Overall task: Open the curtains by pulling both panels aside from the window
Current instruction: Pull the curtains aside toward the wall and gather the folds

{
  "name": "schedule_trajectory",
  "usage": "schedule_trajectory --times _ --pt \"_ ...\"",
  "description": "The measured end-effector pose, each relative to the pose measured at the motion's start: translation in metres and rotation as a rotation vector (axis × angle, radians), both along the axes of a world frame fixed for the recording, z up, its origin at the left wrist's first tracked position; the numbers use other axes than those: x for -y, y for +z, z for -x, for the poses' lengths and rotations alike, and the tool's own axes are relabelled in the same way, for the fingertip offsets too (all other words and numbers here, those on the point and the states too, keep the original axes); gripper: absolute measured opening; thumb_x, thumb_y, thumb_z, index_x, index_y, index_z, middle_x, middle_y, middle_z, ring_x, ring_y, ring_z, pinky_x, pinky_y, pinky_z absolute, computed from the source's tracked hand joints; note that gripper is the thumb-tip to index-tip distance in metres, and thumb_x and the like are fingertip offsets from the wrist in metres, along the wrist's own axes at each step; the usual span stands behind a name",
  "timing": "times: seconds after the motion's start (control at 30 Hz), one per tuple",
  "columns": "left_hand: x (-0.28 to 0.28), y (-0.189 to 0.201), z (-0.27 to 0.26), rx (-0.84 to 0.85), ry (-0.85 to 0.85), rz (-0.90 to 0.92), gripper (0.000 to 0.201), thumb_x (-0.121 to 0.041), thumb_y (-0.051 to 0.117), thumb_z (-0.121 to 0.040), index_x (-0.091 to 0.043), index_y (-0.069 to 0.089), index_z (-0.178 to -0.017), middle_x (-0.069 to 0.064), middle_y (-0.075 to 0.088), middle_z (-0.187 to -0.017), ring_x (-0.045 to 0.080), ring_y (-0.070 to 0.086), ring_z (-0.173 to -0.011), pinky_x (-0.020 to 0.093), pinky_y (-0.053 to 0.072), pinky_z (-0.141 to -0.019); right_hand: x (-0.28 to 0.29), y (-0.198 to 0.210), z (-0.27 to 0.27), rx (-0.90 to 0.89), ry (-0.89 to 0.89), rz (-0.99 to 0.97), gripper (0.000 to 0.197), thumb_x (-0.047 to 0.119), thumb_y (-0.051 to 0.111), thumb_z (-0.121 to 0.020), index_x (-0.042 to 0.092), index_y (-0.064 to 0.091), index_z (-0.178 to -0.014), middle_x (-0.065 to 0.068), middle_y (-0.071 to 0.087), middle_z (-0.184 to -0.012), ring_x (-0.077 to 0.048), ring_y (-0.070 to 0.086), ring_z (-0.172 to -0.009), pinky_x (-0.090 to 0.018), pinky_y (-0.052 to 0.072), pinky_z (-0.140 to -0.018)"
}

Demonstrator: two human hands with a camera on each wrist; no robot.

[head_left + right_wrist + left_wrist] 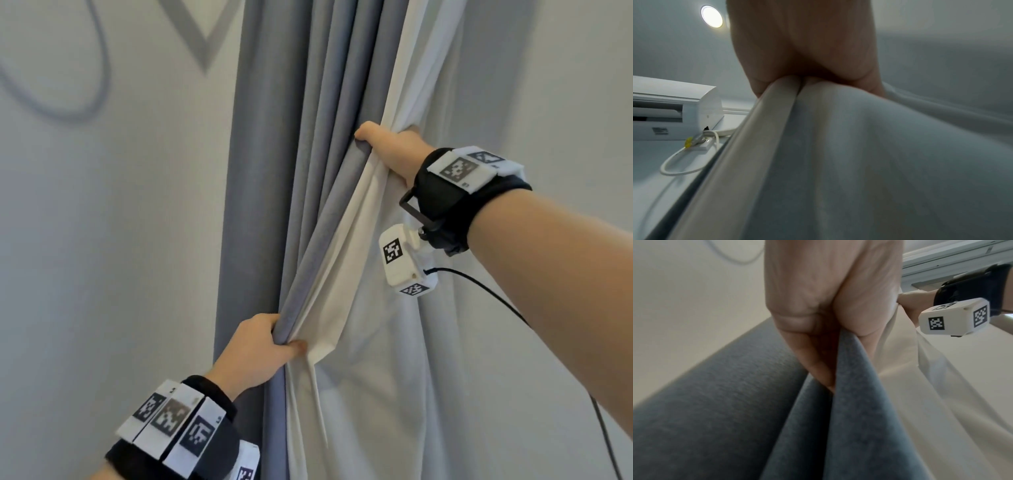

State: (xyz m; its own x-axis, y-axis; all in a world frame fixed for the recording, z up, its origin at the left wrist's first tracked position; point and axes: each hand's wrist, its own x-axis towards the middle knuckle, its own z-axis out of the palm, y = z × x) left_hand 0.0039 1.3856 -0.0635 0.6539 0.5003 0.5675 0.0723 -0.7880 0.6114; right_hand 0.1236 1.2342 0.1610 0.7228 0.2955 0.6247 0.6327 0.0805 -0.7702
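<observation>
A blue-grey curtain panel (pixel 274 171) hangs bunched in folds against the wall, its pale lining (pixel 346 281) turned outward along the edge. My left hand (pixel 270 346) grips a fold of that edge low down, thumb on the lining; in the left wrist view the left hand (pixel 830 331) pinches the grey fabric (pixel 855 386). Higher up, my right hand (pixel 387 144) grips the same gathered edge, fingers hidden behind the cloth. In the right wrist view the right hand (pixel 809 65) clamps a rolled pale hem (pixel 774 104). A lighter curtain (pixel 428 342) hangs to the right.
A pale wall (pixel 102 240) with grey line art stands left of the curtain. A black cable (pixel 513 308) trails from my right wrist unit. The right wrist view shows a white air conditioner (pixel 674 107), its loose cord (pixel 688 168) and a round ceiling light (pixel 712 16).
</observation>
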Motion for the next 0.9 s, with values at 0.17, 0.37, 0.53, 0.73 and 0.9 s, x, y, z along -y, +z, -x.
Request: schedule_trajectory --times 0.17,0.37,0.53,0.73,0.9 --pt "-0.051 0.004 0.015 0.006 0.013 -0.023 0.019 -0.033 0.073 -0.074 -0.027 0.056 -0.068 -0.007 0.062 -0.068 0.007 0.06 -0.066 0.012 0.039 -0.05 -0.049 0.004 0.011 -0.019 0.038 0.004 0.074 0.041 0.063 -0.072 0.008 0.029 -0.129 -0.008 0.054 -0.102 -0.025 0.059 -0.086 -0.035 0.052 -0.067" --pt "-0.105 0.008 0.031 0.019 0.048 -0.03 0.017 -0.032 0.072 -0.075 -0.026 0.057 -0.069 -0.003 0.064 -0.069 0.01 0.061 -0.065 0.013 0.041 -0.053 -0.103 0.009 0.023 -0.043 0.084 -0.005 0.075 0.04 0.064 -0.072 0.008 0.029 -0.13 -0.011 0.053 -0.108 -0.028 0.059 -0.091 -0.033 0.05 -0.06" --pt "-0.138 0.008 0.039 0.049 0.041 0.028 0.015 -0.029 0.07 -0.077 -0.027 0.055 -0.073 -0.003 0.063 -0.074 0.01 0.061 -0.071 0.016 0.043 -0.058 -0.157 0.015 0.039 -0.026 0.128 0.014 0.072 0.038 0.06 -0.075 0.005 0.029 -0.131 -0.013 0.055 -0.113 -0.031 0.059 -0.102 -0.038 0.053 -0.076" --pt "-0.131 0.009 0.037 0.124 -0.066 0.009 0.031 -0.049 0.067 -0.073 -0.029 0.05 -0.058 -0.015 0.054 -0.048 -0.005 0.053 -0.046 0.006 0.037 -0.041 -0.195 0.021 0.045 0.011 0.091 0.047 0.079 0.038 0.056 -0.08 0.0 0.021 -0.139 -0.01 0.047 -0.118 -0.028 0.052 -0.095 -0.031 0.048 -0.06" --pt "-0.114 0.018 0.026 0.135 -0.121 -0.018 0.036 -0.062 0.067 -0.064 -0.027 0.058 -0.068 -0.013 0.063 -0.061 0.001 0.062 -0.059 0.01 0.044 -0.048 -0.183 0.02 0.037 -0.022 0.009 0.06 0.073 0.046 0.059 -0.071 0.005 0.033 -0.125 -0.011 0.056 -0.11 -0.029 0.061 -0.094 -0.037 0.055 -0.072"
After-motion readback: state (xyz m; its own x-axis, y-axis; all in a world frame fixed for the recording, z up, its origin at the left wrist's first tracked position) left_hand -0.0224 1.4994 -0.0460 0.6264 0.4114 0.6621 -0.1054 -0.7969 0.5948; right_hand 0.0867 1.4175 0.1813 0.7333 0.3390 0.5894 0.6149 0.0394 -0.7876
